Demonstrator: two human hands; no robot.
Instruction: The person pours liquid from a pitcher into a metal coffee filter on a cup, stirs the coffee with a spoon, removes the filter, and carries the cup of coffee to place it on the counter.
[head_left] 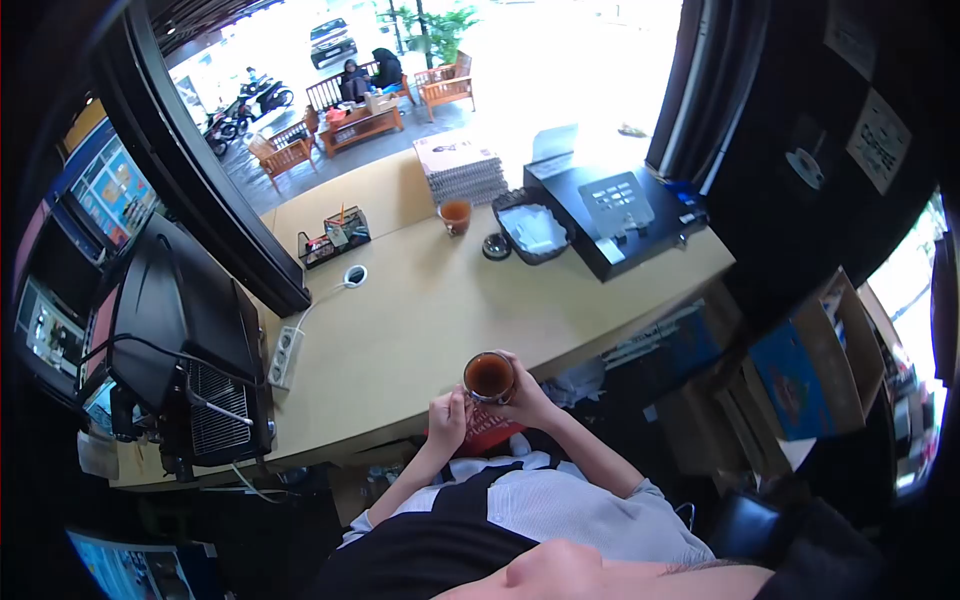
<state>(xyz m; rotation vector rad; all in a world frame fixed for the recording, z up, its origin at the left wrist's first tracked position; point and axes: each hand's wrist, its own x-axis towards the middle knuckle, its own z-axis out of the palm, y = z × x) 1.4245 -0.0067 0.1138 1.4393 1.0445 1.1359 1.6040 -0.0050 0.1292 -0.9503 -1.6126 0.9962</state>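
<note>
A glass cup of brown drink [490, 376] is held in front of my body, just over the near edge of the wooden counter [400, 320]. My right hand [522, 398] wraps around the cup's right side. On the lower left, my left hand [449, 417] is closed at the cup, seemingly on its handle, which its fingers partly hide. Farther back on the counter stands a second glass cup of brown drink [455, 215], apart from both hands.
Behind that second cup lies a stack of spiral-bound books [462, 170]. A black basket [535, 226], an ashtray [496, 246] and a black cash drawer [610, 215] stand to the right. Leftward are a pen organizer [335, 238], a power strip [286, 357] and an espresso machine [190, 340]. People sit outside.
</note>
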